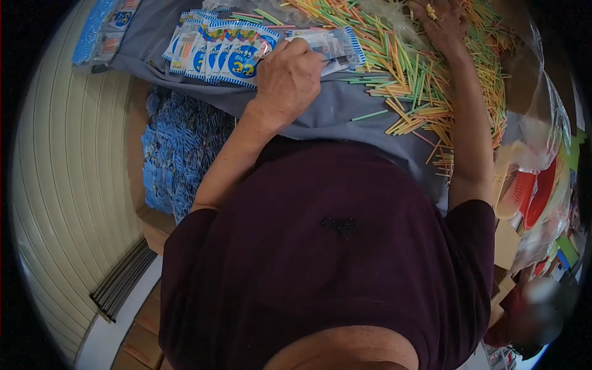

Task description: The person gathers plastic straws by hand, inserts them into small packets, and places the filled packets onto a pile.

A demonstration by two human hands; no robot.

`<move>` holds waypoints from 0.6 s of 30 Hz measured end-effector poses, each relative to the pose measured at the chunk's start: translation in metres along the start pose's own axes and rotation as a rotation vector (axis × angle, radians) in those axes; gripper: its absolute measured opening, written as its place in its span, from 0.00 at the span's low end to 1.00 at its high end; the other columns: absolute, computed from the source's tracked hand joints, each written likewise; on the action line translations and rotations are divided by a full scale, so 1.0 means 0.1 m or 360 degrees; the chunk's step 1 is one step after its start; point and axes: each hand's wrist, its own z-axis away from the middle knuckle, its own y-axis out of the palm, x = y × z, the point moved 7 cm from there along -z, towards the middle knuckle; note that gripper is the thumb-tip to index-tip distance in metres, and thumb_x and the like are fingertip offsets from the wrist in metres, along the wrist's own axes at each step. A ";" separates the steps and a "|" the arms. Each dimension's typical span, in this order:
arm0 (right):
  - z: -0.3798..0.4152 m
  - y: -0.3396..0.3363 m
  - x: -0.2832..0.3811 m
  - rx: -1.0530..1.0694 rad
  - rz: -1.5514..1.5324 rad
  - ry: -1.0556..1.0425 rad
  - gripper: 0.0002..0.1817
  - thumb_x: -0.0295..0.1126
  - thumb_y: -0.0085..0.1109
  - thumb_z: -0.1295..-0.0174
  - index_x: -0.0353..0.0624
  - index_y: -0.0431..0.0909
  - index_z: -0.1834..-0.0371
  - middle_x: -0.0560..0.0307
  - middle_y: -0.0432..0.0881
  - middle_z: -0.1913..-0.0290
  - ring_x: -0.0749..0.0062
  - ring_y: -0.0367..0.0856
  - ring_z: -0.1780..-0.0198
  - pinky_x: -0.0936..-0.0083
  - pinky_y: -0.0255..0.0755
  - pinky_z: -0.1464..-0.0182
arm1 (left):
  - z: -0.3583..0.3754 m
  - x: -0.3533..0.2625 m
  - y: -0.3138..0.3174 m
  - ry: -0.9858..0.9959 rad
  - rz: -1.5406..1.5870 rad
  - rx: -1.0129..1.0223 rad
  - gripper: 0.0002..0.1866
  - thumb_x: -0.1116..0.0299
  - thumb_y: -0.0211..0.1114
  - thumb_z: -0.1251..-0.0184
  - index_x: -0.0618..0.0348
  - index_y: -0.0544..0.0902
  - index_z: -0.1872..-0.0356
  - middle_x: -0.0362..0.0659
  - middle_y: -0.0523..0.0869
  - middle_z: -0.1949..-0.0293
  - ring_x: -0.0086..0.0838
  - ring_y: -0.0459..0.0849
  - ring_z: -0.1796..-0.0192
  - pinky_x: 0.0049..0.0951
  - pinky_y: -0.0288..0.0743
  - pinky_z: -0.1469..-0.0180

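Note:
My left hand is closed, with curled fingers at the edge of a see-through and white packet. Just left of it, blue-and-white printed packets lie overlapping in a fanned row. My right hand reaches into a wide heap of thin pastel sticks in green, yellow, orange and pink. Small yellowish stick ends show in a cluster at its fingers, which are bent round them. The top edge of the view cuts off part of this hand.
Grey cloth covers the work surface. Below its left edge stands a cardboard box holding many blue packets. Another stack of packets lies at the upper left. Red and cream plastic baskets are at right, near another person.

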 end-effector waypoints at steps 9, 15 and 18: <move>0.19 0.25 1.08 0.0051 -0.0055 -0.0183 0.40 0.66 0.31 0.27 0.45 0.71 0.30 0.48 0.63 0.24 0.51 0.60 0.23 0.55 0.52 0.24 | -0.22 0.20 -0.07 -0.0363 0.1143 -0.0138 0.05 0.79 0.76 0.47 0.64 0.87 0.71 0.39 0.84 0.74 0.20 0.82 0.72 0.21 0.75 0.69; 0.26 0.79 1.84 0.0064 -0.0057 -0.0315 0.40 0.65 0.28 0.25 0.44 0.73 0.31 0.48 0.63 0.24 0.51 0.60 0.23 0.56 0.52 0.23 | -0.54 0.05 -0.02 -0.0344 0.1419 -0.0177 0.07 0.78 0.78 0.46 0.66 0.87 0.69 0.39 0.86 0.71 0.17 0.83 0.69 0.19 0.76 0.68; 0.23 0.85 1.96 0.0075 -0.0099 -0.0358 0.40 0.65 0.26 0.24 0.44 0.74 0.32 0.48 0.63 0.24 0.51 0.60 0.23 0.57 0.52 0.23 | -0.63 -0.05 -0.02 -0.0299 0.1536 -0.0174 0.06 0.79 0.76 0.44 0.66 0.87 0.67 0.39 0.86 0.70 0.17 0.83 0.68 0.18 0.76 0.67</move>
